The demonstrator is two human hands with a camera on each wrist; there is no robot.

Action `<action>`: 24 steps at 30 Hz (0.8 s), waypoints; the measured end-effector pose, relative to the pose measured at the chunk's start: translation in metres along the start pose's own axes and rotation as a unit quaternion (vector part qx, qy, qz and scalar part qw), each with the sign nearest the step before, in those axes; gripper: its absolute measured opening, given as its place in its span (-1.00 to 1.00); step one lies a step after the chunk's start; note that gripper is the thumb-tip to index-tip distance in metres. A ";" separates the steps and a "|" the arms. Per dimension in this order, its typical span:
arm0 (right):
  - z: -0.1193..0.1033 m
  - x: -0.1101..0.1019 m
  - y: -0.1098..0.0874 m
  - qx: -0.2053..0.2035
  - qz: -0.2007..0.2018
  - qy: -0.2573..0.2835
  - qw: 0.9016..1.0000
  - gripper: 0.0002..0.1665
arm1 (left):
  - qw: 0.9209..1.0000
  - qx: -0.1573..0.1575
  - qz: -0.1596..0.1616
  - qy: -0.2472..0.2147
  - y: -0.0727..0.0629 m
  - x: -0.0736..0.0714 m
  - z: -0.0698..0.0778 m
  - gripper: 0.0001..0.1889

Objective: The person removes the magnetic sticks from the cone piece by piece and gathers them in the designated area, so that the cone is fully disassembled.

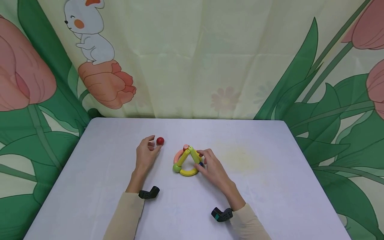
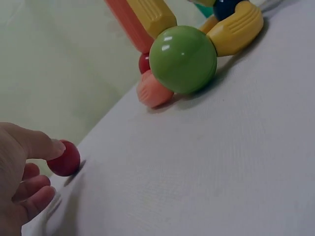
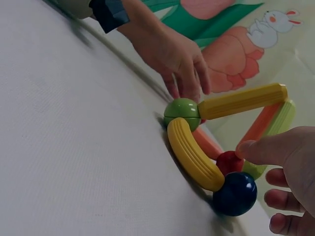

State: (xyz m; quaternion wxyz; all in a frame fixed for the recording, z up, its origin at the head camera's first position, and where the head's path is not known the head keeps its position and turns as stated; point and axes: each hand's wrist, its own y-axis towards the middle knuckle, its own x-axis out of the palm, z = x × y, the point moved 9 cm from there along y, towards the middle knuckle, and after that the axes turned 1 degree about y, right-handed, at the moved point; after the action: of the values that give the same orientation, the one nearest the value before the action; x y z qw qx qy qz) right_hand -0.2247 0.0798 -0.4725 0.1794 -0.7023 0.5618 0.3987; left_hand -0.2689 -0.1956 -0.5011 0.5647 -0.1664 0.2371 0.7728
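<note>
fingers (image 2: 33,187) at red ball (image 1: 160,141), edge (image 1: 192,119) beyond

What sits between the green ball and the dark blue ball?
A curved yellow piece lies between the green ball and the dark blue ball; the right wrist view shows it clearly.

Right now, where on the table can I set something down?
The biggest free patch is between the right grip and the right edge of the table. Another is between the left grip and the left edge. It's crowded in the middle: stick toy, red ball, both grips.
</note>
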 end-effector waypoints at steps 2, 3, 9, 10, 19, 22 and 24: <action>0.000 0.000 0.001 0.000 0.001 0.004 1.000 -0.35 | 1.000 0.007 0.010 -0.004 -0.004 -0.003 0.005 -0.46; -0.001 0.000 0.001 0.001 0.001 0.006 1.000 -0.35 | 1.000 0.011 0.015 -0.004 -0.006 -0.004 0.008 -0.48; -0.001 0.002 0.004 0.007 -0.008 0.014 1.000 -0.36 | 0.999 0.039 0.032 0.003 -0.019 -0.005 0.031 -0.58; -0.001 0.003 0.005 0.007 -0.008 0.014 1.000 -0.37 | 0.999 0.047 0.028 0.001 -0.022 -0.004 0.036 -0.59; -0.001 0.003 0.006 0.012 -0.008 0.021 1.000 -0.44 | 0.988 0.140 -0.057 -0.006 -0.052 0.020 0.077 -0.66; -0.003 0.004 0.006 0.009 -0.009 0.024 1.000 -0.48 | 0.982 0.164 -0.089 -0.008 -0.060 0.027 0.084 -0.66; -0.005 0.004 0.006 0.004 -0.009 0.025 1.000 -0.51 | 0.980 0.165 -0.107 -0.006 -0.063 0.031 0.087 -0.63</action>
State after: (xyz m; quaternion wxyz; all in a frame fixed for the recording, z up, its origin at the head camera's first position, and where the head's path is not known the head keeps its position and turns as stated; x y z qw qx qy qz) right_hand -0.2286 0.0723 -0.4714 0.1713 -0.7165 0.5613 0.3771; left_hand -0.2172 -0.1069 -0.4569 0.6650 -0.0906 0.3393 0.6591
